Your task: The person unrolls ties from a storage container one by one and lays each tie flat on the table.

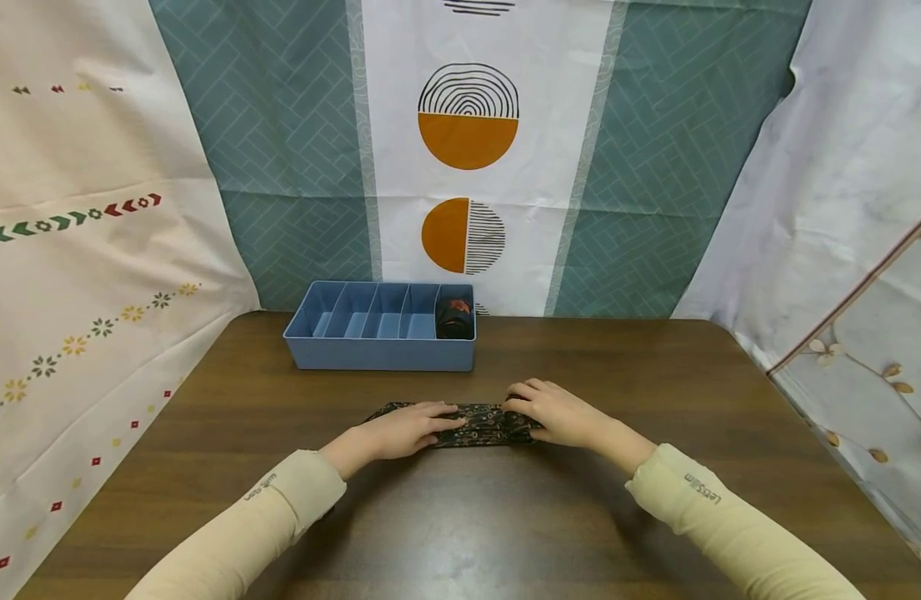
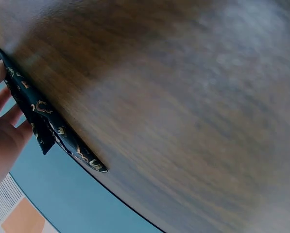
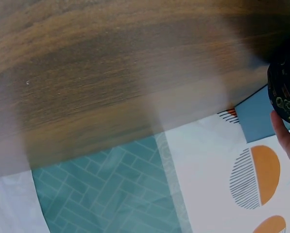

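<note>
A long folded strip of dark patterned cloth (image 1: 481, 425) lies across the table between my two hands. My left hand (image 1: 407, 430) rests on its left part with the fingers stretched along it. In the left wrist view the cloth's narrow end (image 2: 81, 150) runs out past that hand, with a loose fold beside it. The right end is rolled into a thick round bundle (image 3: 285, 90), seen at the edge of the right wrist view. My right hand (image 1: 561, 413) holds this bundle with bent fingers.
Behind the cloth stands a blue divided box (image 1: 381, 354) with several compartments. Its rightmost compartment holds a dark roll (image 1: 455, 320) with a red-orange print. The wooden table (image 1: 618, 367) ends against a patterned curtain (image 1: 640, 167) at the back.
</note>
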A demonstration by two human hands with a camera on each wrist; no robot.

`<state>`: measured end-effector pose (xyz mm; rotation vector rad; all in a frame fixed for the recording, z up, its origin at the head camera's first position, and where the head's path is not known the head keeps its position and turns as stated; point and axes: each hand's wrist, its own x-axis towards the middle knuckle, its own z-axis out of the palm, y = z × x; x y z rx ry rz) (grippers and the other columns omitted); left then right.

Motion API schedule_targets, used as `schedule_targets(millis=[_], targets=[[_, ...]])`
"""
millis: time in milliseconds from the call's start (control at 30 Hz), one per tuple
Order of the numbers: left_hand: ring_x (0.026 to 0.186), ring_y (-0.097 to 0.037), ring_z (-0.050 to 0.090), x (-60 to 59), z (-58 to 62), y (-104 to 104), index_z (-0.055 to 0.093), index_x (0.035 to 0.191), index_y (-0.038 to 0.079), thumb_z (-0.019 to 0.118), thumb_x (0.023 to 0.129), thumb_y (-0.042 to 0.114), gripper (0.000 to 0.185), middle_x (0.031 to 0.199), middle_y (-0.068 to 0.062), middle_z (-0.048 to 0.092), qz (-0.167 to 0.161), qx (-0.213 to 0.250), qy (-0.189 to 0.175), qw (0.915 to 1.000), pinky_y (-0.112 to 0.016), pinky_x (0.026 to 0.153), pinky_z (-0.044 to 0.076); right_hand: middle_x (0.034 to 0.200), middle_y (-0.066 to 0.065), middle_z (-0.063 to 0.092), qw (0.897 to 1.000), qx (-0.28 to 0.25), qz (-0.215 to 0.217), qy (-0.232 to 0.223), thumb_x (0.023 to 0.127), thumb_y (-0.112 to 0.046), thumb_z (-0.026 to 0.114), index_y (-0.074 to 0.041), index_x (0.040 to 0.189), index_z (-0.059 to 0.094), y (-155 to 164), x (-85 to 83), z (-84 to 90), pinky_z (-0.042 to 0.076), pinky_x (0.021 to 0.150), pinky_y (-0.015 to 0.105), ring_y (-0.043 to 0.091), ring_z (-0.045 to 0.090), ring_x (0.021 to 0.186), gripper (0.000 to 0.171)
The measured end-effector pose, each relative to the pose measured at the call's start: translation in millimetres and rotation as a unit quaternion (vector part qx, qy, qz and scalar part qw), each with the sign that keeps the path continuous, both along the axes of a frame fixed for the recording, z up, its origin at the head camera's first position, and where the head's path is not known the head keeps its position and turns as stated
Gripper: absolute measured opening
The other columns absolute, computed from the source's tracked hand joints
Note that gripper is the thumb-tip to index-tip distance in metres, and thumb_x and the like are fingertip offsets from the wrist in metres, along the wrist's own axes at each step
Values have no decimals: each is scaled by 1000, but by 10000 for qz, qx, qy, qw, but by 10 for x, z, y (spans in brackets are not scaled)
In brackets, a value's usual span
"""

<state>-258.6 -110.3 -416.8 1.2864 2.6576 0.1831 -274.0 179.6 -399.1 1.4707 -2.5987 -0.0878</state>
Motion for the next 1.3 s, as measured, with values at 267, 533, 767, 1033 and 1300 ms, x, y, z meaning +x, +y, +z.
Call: schedule_targets(millis=[267, 533, 767, 1033, 1300], targets=[[137, -33, 35, 11, 6, -75, 41, 144, 17, 53, 96, 10, 51, 149, -13, 37, 44, 11, 55, 10000, -47, 106, 39, 128, 10, 57, 10000, 45, -78, 13, 72, -15, 82, -6, 123, 56, -16, 0, 33, 47, 96, 43, 27, 54, 115, 57], [137, -34, 35, -8, 0, -150, 41, 144, 17, 54, 95, 7, 52, 149, -14, 37, 38, 49, -5, 10000, -48, 106, 38, 118, 8, 57, 10000, -64, 30, -24, 75, -10, 79, -10, 122, 59, -1, 7, 10, 52, 85, 38, 23, 57, 100, 51], [137, -35, 35, -29, -9, -215, 41, 144, 16, 54, 94, 6, 52, 148, -14, 38, 77, 147, -99, 9998, -49, 106, 38, 117, 8, 56, 9999, -114, 59, 74, 75, -11, 79, -8, 114, 60, -3, 9, 2, 51, 86, 38, 24, 57, 102, 43], [137, -35, 34, -30, -12, -247, 41, 144, 15, 53, 95, 6, 52, 149, -14, 37, 86, 191, -171, 9996, -50, 106, 38, 117, 7, 58, 10000, -55, 5, -13, 73, -12, 81, -9, 113, 59, -7, 17, 5, 52, 87, 38, 24, 57, 103, 46], [138, -35, 33, -32, -29, -321, 42, 144, 16, 53, 95, 5, 52, 149, -14, 37, 150, 201, -221, 9994, -50, 107, 37, 114, 6, 56, 9997, -70, -78, -201, 75, -11, 79, -10, 121, 58, 6, 32, 7, 52, 84, 35, 22, 57, 97, 50]])
